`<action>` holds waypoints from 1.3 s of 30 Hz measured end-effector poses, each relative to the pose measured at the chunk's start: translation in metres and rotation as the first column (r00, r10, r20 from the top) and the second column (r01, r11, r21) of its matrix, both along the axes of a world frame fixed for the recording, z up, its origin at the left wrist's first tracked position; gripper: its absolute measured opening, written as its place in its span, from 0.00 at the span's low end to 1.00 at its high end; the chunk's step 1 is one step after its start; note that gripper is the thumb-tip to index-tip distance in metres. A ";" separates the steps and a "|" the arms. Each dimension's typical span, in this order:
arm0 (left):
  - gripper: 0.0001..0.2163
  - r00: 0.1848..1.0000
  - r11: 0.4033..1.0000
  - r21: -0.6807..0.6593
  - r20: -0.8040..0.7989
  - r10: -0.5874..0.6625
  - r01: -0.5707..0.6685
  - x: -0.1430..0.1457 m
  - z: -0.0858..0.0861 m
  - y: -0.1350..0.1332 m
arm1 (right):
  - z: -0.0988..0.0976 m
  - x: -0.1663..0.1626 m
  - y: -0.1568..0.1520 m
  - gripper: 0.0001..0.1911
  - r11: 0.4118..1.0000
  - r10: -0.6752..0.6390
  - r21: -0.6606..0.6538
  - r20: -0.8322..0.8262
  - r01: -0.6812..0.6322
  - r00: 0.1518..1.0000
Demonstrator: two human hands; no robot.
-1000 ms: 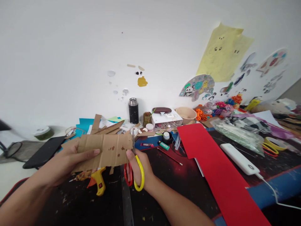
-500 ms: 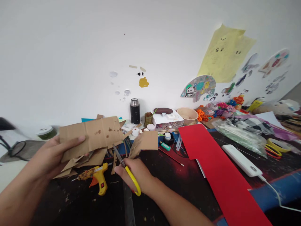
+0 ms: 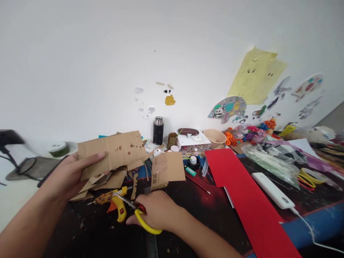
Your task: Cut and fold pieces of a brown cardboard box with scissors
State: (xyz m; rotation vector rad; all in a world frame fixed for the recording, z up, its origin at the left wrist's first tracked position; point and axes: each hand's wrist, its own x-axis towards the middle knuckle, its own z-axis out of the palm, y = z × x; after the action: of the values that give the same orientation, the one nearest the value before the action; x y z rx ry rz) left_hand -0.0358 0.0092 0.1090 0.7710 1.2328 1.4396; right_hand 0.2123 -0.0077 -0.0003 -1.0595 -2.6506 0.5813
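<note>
My left hand (image 3: 71, 172) is closed on a strip of brown cardboard (image 3: 115, 150) with several dark brown spots, thumb in front and fingers behind. In my right hand (image 3: 158, 211) is a pair of scissors (image 3: 146, 224) with yellow and red handles, its blades pointing up and left, apart from the cardboard. Just beyond the blades lies a yellow hot glue gun (image 3: 120, 206). Under the held strip, more cardboard scraps (image 3: 113, 179) are heaped. Beyond my right hand rests a folded cardboard piece (image 3: 174, 166). A metal ruler (image 3: 152, 243) passes partly under my right hand.
A long red sheet (image 3: 242, 193) slants across the right side, near a white power strip (image 3: 274, 190) with a cord. Along the wall stand a black thermos (image 3: 158, 132), a white box (image 3: 195, 141) and a beige bowl (image 3: 215, 138). A lamp stand (image 3: 10, 141) is at far left.
My right hand has lowered the scissors, and the blades have swung from near the cardboard's lower right edge to above the glue gun. The view has shifted slightly up and left.
</note>
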 end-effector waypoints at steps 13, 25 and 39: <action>0.30 0.998 0.998 0.069 0.059 -0.011 0.007 -0.005 0.012 -0.008 | 0.020 0.057 -0.020 0.15 0.859 -0.314 -0.476 -0.205 0.185 0.927; 0.23 0.990 0.976 0.188 0.101 0.096 -0.113 -0.026 0.027 -0.016 | -0.017 0.068 0.007 0.38 0.558 -0.757 -0.807 -0.399 0.194 0.517; 0.15 0.928 0.908 0.259 0.266 0.262 -0.331 -0.040 0.043 -0.018 | -0.010 0.026 0.020 0.30 0.687 -0.726 -0.692 -0.658 0.220 0.200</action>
State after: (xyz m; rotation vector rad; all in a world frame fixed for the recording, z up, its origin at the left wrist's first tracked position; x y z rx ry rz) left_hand -0.0754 -0.0091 0.1521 0.6106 0.9965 1.9433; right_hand 0.2383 0.0121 -0.0108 -1.1202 -1.0487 1.2204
